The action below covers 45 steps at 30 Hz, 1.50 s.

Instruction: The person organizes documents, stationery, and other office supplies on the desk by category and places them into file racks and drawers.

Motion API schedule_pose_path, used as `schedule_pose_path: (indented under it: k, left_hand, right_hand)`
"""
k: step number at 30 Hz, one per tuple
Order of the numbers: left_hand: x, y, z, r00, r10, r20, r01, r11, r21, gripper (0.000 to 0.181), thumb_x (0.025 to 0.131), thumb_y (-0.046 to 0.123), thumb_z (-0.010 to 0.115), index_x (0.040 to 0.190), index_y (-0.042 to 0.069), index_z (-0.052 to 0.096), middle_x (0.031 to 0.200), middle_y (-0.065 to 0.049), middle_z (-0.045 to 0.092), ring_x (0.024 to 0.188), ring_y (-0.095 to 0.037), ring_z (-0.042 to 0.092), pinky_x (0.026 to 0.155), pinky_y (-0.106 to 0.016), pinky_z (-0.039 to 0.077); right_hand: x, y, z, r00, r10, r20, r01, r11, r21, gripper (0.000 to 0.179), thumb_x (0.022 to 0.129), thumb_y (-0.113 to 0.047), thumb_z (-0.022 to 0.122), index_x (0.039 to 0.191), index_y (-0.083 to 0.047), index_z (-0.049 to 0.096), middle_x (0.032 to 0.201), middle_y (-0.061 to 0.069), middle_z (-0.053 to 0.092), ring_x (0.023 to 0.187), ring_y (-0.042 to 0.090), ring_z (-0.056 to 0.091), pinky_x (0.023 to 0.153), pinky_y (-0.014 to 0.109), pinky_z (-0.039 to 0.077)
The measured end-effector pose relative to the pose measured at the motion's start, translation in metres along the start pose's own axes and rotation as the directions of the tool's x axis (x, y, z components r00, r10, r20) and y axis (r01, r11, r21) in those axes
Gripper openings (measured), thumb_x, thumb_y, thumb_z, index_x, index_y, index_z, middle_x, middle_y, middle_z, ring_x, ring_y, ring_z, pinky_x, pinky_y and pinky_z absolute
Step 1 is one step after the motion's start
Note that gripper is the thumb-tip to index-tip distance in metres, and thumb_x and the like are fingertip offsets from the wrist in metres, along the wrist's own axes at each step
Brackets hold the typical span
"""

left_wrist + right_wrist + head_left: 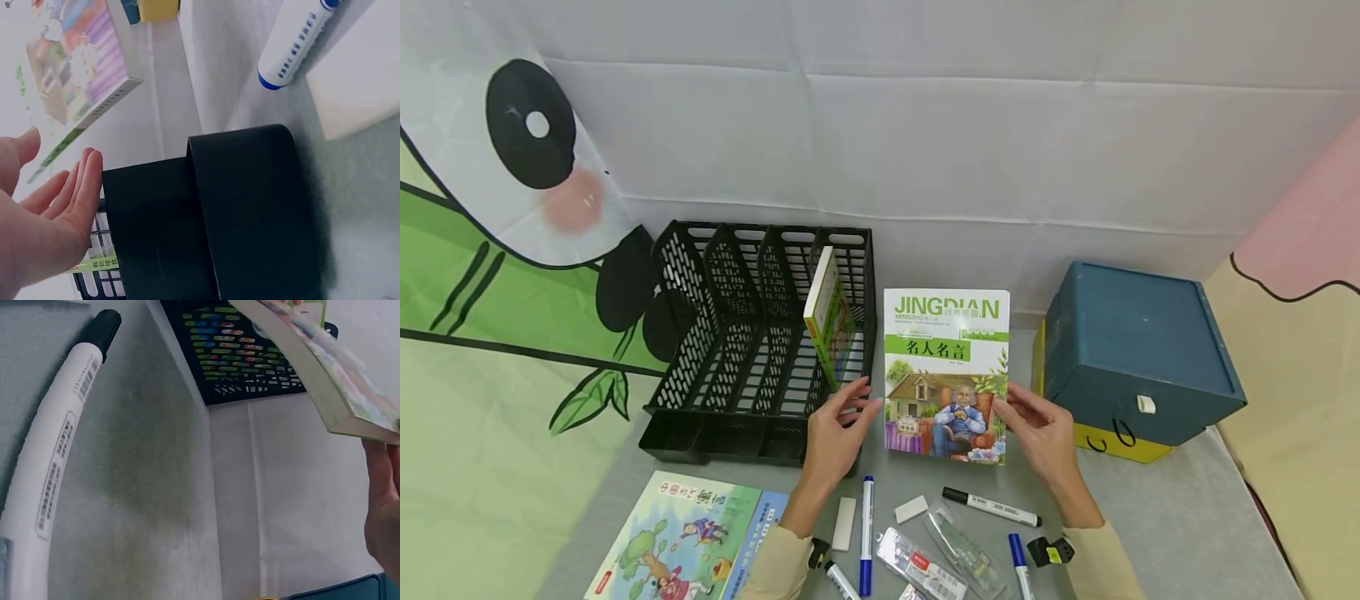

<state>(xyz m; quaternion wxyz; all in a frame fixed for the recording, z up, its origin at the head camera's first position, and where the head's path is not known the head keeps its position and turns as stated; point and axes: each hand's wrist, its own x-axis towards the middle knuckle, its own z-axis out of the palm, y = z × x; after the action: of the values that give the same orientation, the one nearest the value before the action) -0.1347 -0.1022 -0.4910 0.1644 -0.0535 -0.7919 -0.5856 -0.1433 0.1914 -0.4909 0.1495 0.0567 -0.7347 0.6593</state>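
Observation:
A book (943, 375) with a white and green cover, showing a seated figure in an armchair, is held up above the table, cover towards the head camera. My right hand (1041, 429) pinches its right edge, thumb in front and fingers behind. Close to its left edge is my left hand (838, 433), thumb and fingers parted; the left wrist view shows a gap between them and the book (94, 69). Just beyond the left fingers stands a black file rack (745, 446), with another book (822, 312) upright in its rightmost compartment.
Picture books (673, 533) lie at the front left. Between the forearms are several markers, including a black-capped marker (992, 507), white erasers (844, 523) and clear packs (921, 562). A blue drawer box (1142, 333) on a yellow one (1131, 446) stands right.

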Motion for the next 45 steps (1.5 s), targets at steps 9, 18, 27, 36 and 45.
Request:
schedule_pose_path:
  k: [9, 18, 27, 36, 45]
  left_hand:
    - [-0.006, 0.009, -0.003, 0.995, -0.038, 0.095, 0.054, 0.984, -0.172, 0.048, 0.095, 0.013, 0.075, 0.139, 0.0, 0.061, 0.122, -0.019, 0.068, 0.107, -0.03, 0.069, 0.086, -0.029, 0.059]
    - [-0.015, 0.019, -0.01, 0.993, -0.003, 0.119, 0.024, 0.984, -0.174, 0.025, 0.093, 0.011, 0.077, 0.116, 0.003, 0.071, 0.101, -0.011, 0.073, 0.089, -0.018, 0.071, 0.074, -0.029, 0.061]
    - [-0.026, 0.028, -0.011, 0.998, 0.034, 0.048, -0.025, 0.984, -0.179, 0.016, 0.092, 0.004, 0.076, 0.107, 0.002, 0.072, 0.098, -0.011, 0.071, 0.089, -0.018, 0.069, 0.076, -0.028, 0.061]
    - [-0.037, 0.044, -0.012, 0.999, 0.036, -0.022, -0.04, 0.978, -0.206, 0.018, 0.091, 0.001, 0.076, 0.108, 0.001, 0.072, 0.099, -0.012, 0.071, 0.094, -0.019, 0.07, 0.079, -0.029, 0.06]
    - [-0.045, 0.053, -0.015, 0.985, 0.139, -0.1, -0.154, 0.973, -0.17, 0.019, 0.09, -0.003, 0.076, 0.107, 0.003, 0.072, 0.099, -0.01, 0.07, 0.094, -0.016, 0.068, 0.081, -0.027, 0.06]
  right_hand:
    - [-0.011, -0.01, -0.003, 0.996, -0.068, 0.049, 0.068, 0.998, -0.003, 0.032, 0.086, 0.014, 0.072, 0.118, 0.017, 0.067, 0.102, -0.017, 0.073, 0.089, 0.0, 0.07, 0.076, 0.015, 0.055]
    - [-0.013, -0.008, -0.001, 0.993, -0.105, 0.057, 0.104, 0.994, 0.024, 0.029, 0.084, 0.019, 0.071, 0.113, 0.019, 0.069, 0.1, -0.014, 0.075, 0.086, 0.001, 0.072, 0.074, 0.016, 0.056]
    - [-0.007, 0.0, 0.002, 0.996, -0.051, 0.072, 0.051, 0.999, -0.008, 0.031, 0.087, 0.009, 0.076, 0.117, 0.015, 0.069, 0.103, -0.015, 0.074, 0.088, 0.003, 0.072, 0.076, 0.019, 0.057]
    - [-0.003, 0.0, 0.008, 0.989, -0.05, 0.139, 0.05, 0.999, 0.006, 0.033, 0.089, 0.01, 0.072, 0.122, 0.014, 0.067, 0.107, -0.017, 0.071, 0.097, 0.0, 0.069, 0.081, 0.018, 0.056]
    - [0.006, 0.002, 0.011, 0.975, -0.003, 0.22, -0.003, 1.0, 0.028, 0.03, 0.094, 0.001, 0.072, 0.122, 0.009, 0.067, 0.114, 0.0, 0.072, 0.104, 0.004, 0.068, 0.087, 0.022, 0.056]
